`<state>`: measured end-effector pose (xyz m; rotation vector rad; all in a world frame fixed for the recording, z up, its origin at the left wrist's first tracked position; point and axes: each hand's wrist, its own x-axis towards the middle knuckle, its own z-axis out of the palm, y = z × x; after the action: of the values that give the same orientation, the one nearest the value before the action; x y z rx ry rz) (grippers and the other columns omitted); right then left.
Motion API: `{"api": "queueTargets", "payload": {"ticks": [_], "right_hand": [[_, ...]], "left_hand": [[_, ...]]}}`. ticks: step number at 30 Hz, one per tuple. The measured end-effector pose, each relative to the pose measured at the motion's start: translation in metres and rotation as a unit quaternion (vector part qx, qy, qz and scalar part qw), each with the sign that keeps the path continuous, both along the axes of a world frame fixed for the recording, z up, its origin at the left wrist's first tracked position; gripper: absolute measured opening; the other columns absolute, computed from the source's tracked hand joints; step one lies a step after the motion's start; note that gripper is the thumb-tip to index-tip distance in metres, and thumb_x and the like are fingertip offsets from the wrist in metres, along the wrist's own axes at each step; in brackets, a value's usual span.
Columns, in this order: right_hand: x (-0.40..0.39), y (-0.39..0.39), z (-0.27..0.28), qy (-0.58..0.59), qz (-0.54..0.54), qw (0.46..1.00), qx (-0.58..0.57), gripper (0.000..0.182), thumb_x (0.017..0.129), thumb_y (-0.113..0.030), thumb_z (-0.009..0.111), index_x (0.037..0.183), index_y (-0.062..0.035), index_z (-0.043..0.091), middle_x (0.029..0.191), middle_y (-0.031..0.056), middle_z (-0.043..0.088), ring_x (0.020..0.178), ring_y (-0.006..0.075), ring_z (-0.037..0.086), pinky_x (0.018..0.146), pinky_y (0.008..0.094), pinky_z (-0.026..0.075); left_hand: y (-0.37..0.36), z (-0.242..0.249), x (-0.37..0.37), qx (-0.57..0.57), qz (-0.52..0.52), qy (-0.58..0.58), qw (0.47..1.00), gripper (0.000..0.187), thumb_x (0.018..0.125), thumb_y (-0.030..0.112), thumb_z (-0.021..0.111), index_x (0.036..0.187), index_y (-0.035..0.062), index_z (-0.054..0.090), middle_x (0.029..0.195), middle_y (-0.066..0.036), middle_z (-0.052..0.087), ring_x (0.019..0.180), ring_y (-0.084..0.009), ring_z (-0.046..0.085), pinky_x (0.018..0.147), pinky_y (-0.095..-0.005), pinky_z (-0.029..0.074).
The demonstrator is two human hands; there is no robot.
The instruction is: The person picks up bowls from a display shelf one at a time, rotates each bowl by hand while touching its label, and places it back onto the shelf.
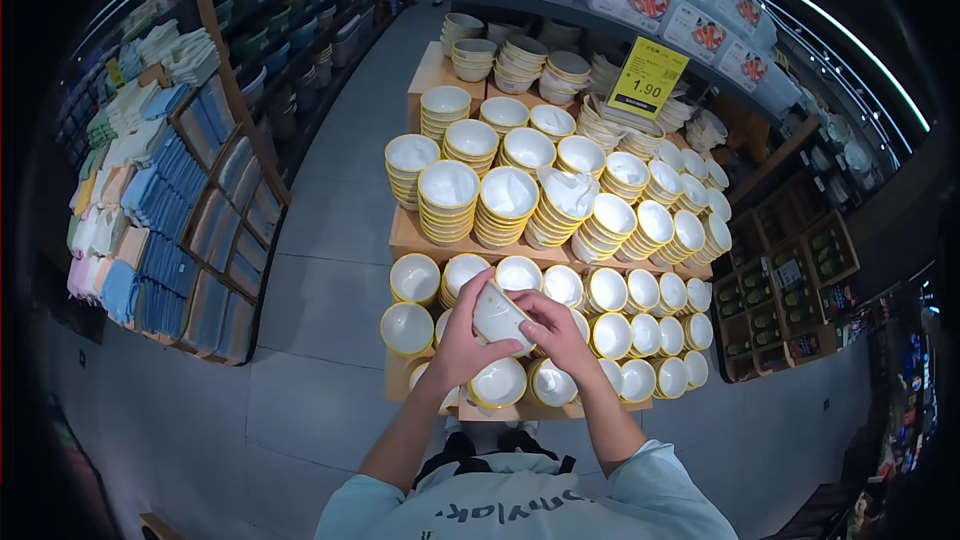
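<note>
Between both hands I hold a white bowl (497, 318) with a small speckled pattern on its outside, tipped so that its outer wall faces me. My left hand (465, 340) is wrapped round its left side, the thumb lying along the lower edge. On the other side my right hand (553, 328) grips it with thumb and fingers. Just below the held bowl stands a yellow-rimmed white bowl (498, 383) in the front row. More stacked bowls (448, 188) with yellow rims rise behind my hands.
A yellow price sign (647, 78) reading 1.90 stands over the stepped wooden display (405, 232). Folded towels (165, 185) fill a rack on the left, with grey floor (330, 140) between. A wooden shelf unit (790, 280) is at the right.
</note>
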<state>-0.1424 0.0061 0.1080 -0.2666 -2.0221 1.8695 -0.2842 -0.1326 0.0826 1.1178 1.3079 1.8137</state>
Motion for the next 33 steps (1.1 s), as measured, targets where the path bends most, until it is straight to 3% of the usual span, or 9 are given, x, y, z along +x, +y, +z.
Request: {"api": "queueTargets", "payload": {"ticks": [4, 7, 12, 16, 17, 20, 25, 28, 33], "right_hand": [[0.018, 0.004, 0.010, 0.079, -0.154, 0.982, 0.081, 0.034, 0.096, -0.028, 0.064, 0.118, -0.0029, 0.061, 0.142, 0.0157, 0.054, 0.135, 0.0303, 0.050, 0.115, 0.0430, 0.038], [0.033, -0.001, 0.014, 0.107, -0.214, 0.967, 0.092, 0.032, 0.099, -0.030, 0.063, 0.116, -0.0028, 0.060, 0.141, 0.0178, 0.054, 0.137, 0.0316, 0.049, 0.114, 0.0462, 0.039], [0.069, 0.015, 0.017, 0.177, -0.266, 0.940, 0.120, 0.020, 0.096, -0.018, 0.069, 0.093, -0.0014, 0.059, 0.099, 0.0118, 0.064, 0.100, 0.0248, 0.062, 0.114, 0.0503, 0.039], [0.107, 0.027, 0.043, 0.049, -0.337, 0.916, 0.213, 0.021, 0.086, -0.011, 0.078, 0.082, -0.0007, 0.060, 0.078, 0.0085, 0.057, 0.074, 0.0222, 0.054, 0.077, 0.0368, 0.048], [0.114, 0.030, 0.052, 0.031, -0.334, 0.898, 0.284, 0.021, 0.083, -0.012, 0.080, 0.082, -0.0006, 0.062, 0.076, 0.0092, 0.057, 0.071, 0.0227, 0.053, 0.064, 0.0353, 0.040], [0.137, 0.033, 0.066, 0.029, -0.342, 0.892, 0.294, 0.018, 0.084, -0.011, 0.078, 0.093, -0.0003, 0.066, 0.083, 0.0097, 0.061, 0.074, 0.0226, 0.056, 0.068, 0.0355, 0.044], [0.169, 0.043, 0.071, 0.214, -0.343, 0.907, 0.120, 0.042, 0.086, -0.010, 0.073, 0.123, 0.0018, 0.057, 0.110, 0.0163, 0.063, 0.115, 0.0315, 0.061, 0.107, 0.0453, 0.045], [0.196, 0.057, 0.046, 0.150, -0.310, 0.911, 0.225, 0.043, 0.097, -0.031, 0.070, 0.119, 0.0016, 0.055, 0.111, 0.0129, 0.059, 0.116, 0.0260, 0.058, 0.110, 0.0424, 0.042], [0.231, 0.059, 0.059, 0.125, -0.350, 0.925, 0.082, 0.032, 0.080, -0.007, 0.079, 0.106, -0.0002, 0.062, 0.100, 0.0140, 0.066, 0.094, 0.0285, 0.063, 0.093, 0.0413, 0.049]], "left_hand": [[0.032, 0.022, 0.020, 0.026, -0.008, -0.042, 0.999, 0.093, 0.075, 0.017, 0.086, 0.151, 0.0079, 0.034, 0.145, -0.013, 0.045, 0.132, -0.0232, 0.048, 0.109, -0.0376, 0.044], [0.054, 0.022, 0.041, 0.108, -0.094, -0.327, 0.934, 0.073, 0.090, 0.036, 0.070, 0.149, 0.0118, 0.035, 0.146, -0.016, 0.046, 0.136, -0.0287, 0.048, 0.111, -0.0455, 0.045], [0.087, 0.007, 0.078, 0.091, -0.198, -0.393, 0.893, 0.077, 0.101, 0.061, 0.049, 0.157, 0.0114, 0.030, 0.152, -0.017, 0.046, 0.142, -0.0296, 0.045, 0.117, -0.0471, 0.039], [0.106, 0.029, 0.108, 0.041, -0.147, -0.357, 0.922, 0.085, 0.099, 0.059, 0.054, 0.160, 0.0075, 0.023, 0.152, -0.019, 0.045, 0.141, -0.0306, 0.046, 0.116, -0.0445, 0.039], [0.110, 0.030, 0.117, 0.068, -0.096, -0.210, 0.971, 0.084, 0.097, 0.051, 0.061, 0.159, 0.0074, 0.024, 0.149, -0.018, 0.046, 0.139, -0.0298, 0.048, 0.115, -0.0449, 0.040], [0.122, 0.032, 0.138, 0.102, -0.060, -0.063, 0.991, 0.088, 0.091, 0.035, 0.074, 0.157, 0.0040, 0.025, 0.147, -0.018, 0.047, 0.135, -0.0294, 0.050, 0.113, -0.0444, 0.043], [0.135, 0.049, 0.179, 0.088, -0.198, -0.414, 0.884, 0.080, 0.097, 0.061, 0.055, 0.153, 0.0081, 0.035, 0.147, -0.019, 0.048, 0.135, -0.0329, 0.052, 0.112, -0.0527, 0.044], [0.145, 0.043, 0.198, 0.049, -0.234, -0.498, 0.834, 0.087, 0.095, 0.075, 0.044, 0.152, 0.0094, 0.040, 0.147, -0.019, 0.050, 0.136, -0.0345, 0.051, 0.110, -0.0573, 0.045], [0.158, 0.055, 0.225, 0.005, -0.198, -0.421, 0.885, 0.087, 0.098, 0.070, 0.047, 0.157, 0.0082, 0.031, 0.149, -0.019, 0.047, 0.134, -0.0312, 0.053, 0.111, -0.0503, 0.045]]}}
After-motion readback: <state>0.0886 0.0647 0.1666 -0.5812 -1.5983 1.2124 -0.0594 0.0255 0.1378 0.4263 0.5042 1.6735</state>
